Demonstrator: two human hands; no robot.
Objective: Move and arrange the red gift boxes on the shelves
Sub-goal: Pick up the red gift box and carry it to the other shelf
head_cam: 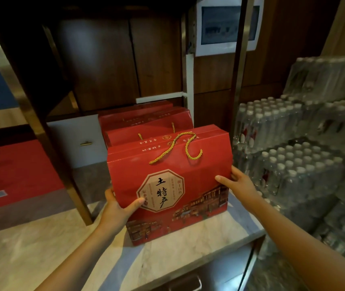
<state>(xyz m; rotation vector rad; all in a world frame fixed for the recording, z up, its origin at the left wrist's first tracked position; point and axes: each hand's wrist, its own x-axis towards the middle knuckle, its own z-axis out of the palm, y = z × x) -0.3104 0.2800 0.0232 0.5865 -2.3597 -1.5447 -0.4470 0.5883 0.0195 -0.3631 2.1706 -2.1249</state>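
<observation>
A red gift box (pixel 188 181) with a gold rope handle and an octagonal label stands upright on the marble shelf top (pixel 41 255), at its right end. My left hand (pixel 119 206) grips its lower left edge, thumb on the front face. My right hand (pixel 238 181) holds its right side, thumb on the front. Directly behind it stand two more red gift boxes (pixel 146 120) in a row, touching one another, partly hidden by the front box.
Shrink-wrapped packs of water bottles (pixel 297 164) are stacked high just right of the shelf. A brass shelf post (pixel 47 139) rises at the left, another post (pixel 238 66) at the right. A drawer with a handle (pixel 186 284) sits below the marble edge. Red carpet lies at the far left.
</observation>
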